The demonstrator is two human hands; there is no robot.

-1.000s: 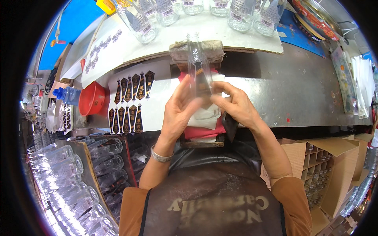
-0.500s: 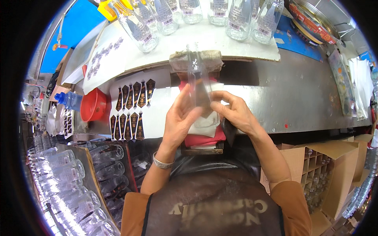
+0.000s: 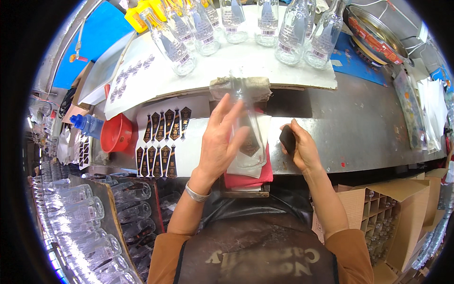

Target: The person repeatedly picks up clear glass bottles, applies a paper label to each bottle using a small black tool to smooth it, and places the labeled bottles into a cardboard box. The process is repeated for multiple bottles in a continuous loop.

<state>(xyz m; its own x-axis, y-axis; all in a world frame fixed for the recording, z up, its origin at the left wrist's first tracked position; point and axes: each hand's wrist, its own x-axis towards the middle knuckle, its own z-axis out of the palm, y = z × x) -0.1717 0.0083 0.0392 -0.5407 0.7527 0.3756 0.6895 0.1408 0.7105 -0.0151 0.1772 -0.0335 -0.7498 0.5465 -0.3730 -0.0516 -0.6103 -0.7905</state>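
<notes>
A clear glass bottle (image 3: 257, 130) lies with its neck on a rolled beige cloth (image 3: 261, 89) and its base toward me. White and red padding (image 3: 264, 176) is under its body. A dark tie-shaped label (image 3: 250, 146) shows at the bottle's lower body. My left hand (image 3: 218, 139) is over the bottle's left side, fingers stretched and slightly blurred; whether they touch the glass I cannot tell. To the right of the bottle, my right hand (image 3: 306, 150) grips a flat black piece (image 3: 287, 140), whose exact kind is unclear.
A sheet of dark tie-shaped labels (image 3: 163, 142) lies to the left, beside a red bucket (image 3: 116, 133). Several clear bottles (image 3: 233, 28) stand on the white board at the back. Racked bottles (image 3: 80, 213) are at the lower left; an open divided carton (image 3: 402, 213) is at the lower right.
My right hand has left the bottle, moved right and taken hold of the black piece. My left hand has shifted up and over the bottle with its fingers straightened.
</notes>
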